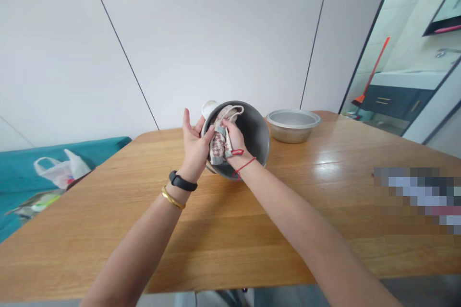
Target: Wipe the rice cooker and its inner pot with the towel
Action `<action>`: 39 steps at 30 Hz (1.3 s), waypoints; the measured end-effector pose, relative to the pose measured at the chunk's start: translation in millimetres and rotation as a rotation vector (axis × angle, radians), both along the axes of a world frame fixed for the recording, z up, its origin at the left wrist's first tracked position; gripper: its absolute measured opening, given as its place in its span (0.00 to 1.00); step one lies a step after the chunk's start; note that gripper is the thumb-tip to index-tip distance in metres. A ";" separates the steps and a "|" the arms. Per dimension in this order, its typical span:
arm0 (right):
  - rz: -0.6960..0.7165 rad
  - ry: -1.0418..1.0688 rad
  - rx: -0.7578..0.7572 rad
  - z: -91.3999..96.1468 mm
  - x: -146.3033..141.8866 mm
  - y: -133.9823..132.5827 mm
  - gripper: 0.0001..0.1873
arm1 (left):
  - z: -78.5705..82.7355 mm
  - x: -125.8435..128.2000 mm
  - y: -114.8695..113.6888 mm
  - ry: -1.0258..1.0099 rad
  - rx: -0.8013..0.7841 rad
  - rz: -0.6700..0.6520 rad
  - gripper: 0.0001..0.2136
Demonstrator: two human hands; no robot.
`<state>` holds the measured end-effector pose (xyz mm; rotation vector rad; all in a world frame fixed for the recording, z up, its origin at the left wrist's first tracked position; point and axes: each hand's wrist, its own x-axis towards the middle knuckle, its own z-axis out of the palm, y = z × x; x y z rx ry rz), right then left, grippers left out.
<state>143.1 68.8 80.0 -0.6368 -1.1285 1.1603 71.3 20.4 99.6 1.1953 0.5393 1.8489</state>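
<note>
A round pot (256,129) with a dark grey inside is tipped on its side above the table, its mouth facing me. My left hand (196,146) grips its left rim, the thumb over the edge beside the cloth and one finger sticking up. A white part, perhaps a handle (208,108), shows behind that hand. Inside the mouth, my right hand (234,138) holds a bunched cloth (217,147) with a reddish-brown and white pattern, grey edging and a pale loop. The cloth lies against the pot's left inner wall. My right fingertips are partly hidden in its folds.
A grey basin (293,127) stands on the wooden table (162,230) to the right of the pot. A pixelated patch (421,201) covers something at the right edge. A white plastic bag (63,168) lies on a teal seat (14,163) at left. A pale wall rises behind.
</note>
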 end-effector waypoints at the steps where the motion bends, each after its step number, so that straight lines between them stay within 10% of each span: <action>1: -0.095 0.024 0.015 1.2 -2.0 -4.9 0.19 | 0.4 0.5 0.5 0.009 -0.003 -0.001 0.53; 9: -0.883 -0.939 0.510 13.9 19.0 -11.9 0.32 | -0.9 -2.7 3.3 0.123 -0.021 0.082 0.51; 16: -1.195 -1.346 0.284 -11.3 109.3 0.3 0.28 | -1.3 -1.9 2.9 0.103 -0.039 0.126 0.52; 20: -1.101 -1.511 0.629 -37.3 112.4 -36.4 0.25 | 0.1 9.4 7.5 0.116 -0.031 0.103 0.53; 24: -0.848 -1.628 0.881 -24.8 82.7 -24.8 0.24 | 2.0 13.7 7.6 0.123 -0.033 0.094 0.54; 30: -0.717 -1.782 0.491 5.6 61.1 22.1 0.25 | 2.2 4.2 7.3 0.128 -0.032 0.078 0.55; 35: -0.500 -1.841 0.070 0.9 67.2 2.9 0.21 | -0.6 4.1 9.0 0.073 -0.013 0.134 0.55; 39: -0.256 -1.833 0.047 -11.8 66.9 -23.5 0.14 | -1.5 11.5 8.2 0.052 0.011 0.148 0.54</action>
